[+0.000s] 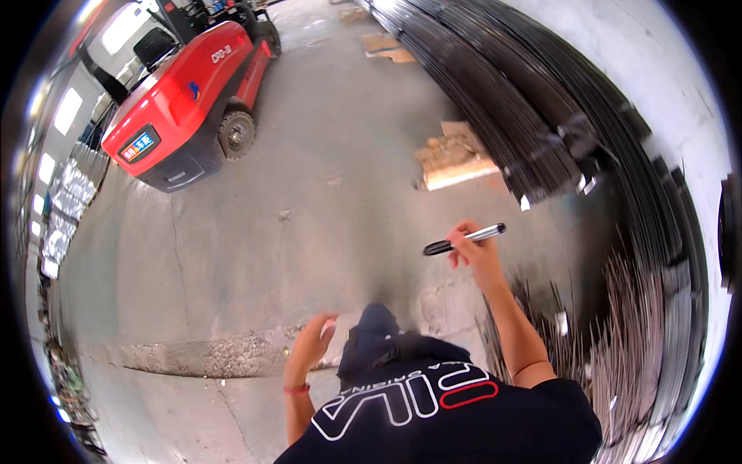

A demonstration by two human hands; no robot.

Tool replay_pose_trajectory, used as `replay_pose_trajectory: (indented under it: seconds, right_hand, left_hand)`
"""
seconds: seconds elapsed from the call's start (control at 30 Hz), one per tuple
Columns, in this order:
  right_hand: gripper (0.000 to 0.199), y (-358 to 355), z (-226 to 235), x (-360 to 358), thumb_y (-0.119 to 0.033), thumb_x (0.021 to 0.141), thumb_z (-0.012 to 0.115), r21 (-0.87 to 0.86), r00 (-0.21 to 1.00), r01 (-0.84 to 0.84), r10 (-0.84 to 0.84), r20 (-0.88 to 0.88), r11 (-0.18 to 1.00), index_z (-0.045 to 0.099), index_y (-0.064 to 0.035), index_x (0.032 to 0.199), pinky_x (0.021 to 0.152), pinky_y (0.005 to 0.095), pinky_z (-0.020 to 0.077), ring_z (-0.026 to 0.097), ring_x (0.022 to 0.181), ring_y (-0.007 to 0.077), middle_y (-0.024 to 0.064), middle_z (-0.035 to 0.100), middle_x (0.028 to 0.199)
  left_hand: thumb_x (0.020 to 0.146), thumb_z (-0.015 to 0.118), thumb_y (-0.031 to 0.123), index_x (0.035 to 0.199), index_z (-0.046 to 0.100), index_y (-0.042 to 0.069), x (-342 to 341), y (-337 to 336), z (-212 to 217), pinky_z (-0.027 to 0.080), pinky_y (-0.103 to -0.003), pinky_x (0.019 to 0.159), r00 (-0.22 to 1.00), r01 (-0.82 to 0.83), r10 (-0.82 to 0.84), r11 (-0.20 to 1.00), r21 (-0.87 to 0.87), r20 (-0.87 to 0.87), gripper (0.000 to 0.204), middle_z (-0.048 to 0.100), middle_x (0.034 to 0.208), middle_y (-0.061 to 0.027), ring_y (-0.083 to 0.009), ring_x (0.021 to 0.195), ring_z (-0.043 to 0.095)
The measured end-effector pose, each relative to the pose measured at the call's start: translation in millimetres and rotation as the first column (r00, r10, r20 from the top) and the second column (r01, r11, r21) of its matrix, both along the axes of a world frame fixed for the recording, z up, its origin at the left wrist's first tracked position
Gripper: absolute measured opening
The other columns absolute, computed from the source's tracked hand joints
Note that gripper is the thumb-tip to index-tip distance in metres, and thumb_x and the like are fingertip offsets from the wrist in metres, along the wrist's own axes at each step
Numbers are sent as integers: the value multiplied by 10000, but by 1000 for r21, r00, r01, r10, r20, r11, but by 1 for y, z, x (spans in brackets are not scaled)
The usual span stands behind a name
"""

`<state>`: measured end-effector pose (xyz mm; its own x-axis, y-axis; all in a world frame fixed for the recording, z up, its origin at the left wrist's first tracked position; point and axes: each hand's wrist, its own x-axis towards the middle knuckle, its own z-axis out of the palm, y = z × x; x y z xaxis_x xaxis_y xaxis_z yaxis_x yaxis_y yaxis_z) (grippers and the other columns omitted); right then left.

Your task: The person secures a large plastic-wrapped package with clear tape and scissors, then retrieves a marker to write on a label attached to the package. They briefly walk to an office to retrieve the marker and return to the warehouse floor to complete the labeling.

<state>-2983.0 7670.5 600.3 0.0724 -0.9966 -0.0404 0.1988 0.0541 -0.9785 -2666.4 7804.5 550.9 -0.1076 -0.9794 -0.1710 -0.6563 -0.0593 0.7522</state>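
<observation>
My right hand [478, 258] is raised in front of me at the right, closed around a marker pen [487, 233]. The pen has a silver-grey body and a black end, and lies nearly level across my fingers, its black end to the left. My left hand [309, 344] hangs low on the left, a red band on its wrist. Its fingers are loosely bent, with thumb and forefinger apart; no object can be made out in it. Beneath both hands is the grey concrete floor [325, 255].
A red forklift [185, 93] stands ahead at the left. Long bundles of dark metal bars [502, 93] lie along the white wall on the right. Broken wood and cardboard [456, 158] lie by their ends. Thin rods [618, 332] stick up close at my right. A rough strip [232, 352] crosses the floor.
</observation>
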Motion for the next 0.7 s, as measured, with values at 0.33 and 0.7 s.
replay_pose_trajectory:
  seconds: [0.33,0.7]
  right_hand:
    - [148,-344,-26,140,-149,828,573,110,981,-134,116,156,985,540,-26,752,409,211,381,464,432,79,1,481,555]
    - [128,-665,-76,116,-130,822,561,185,902,376,-404,149,908,529,-33,746,380,204,383,427,387,87,8,460,541]
  left_hand:
    - [850,516,135,1089,544,59,135,-313,-53,461,-324,770,956,-292,293,951,101,0,252,629,960,-112,-245,890,604]
    - [864,499,129,1109,532,92,106,-842,46,434,-359,821,880,475,-467,852,-220,91,250,572,1060,-119,-304,982,531]
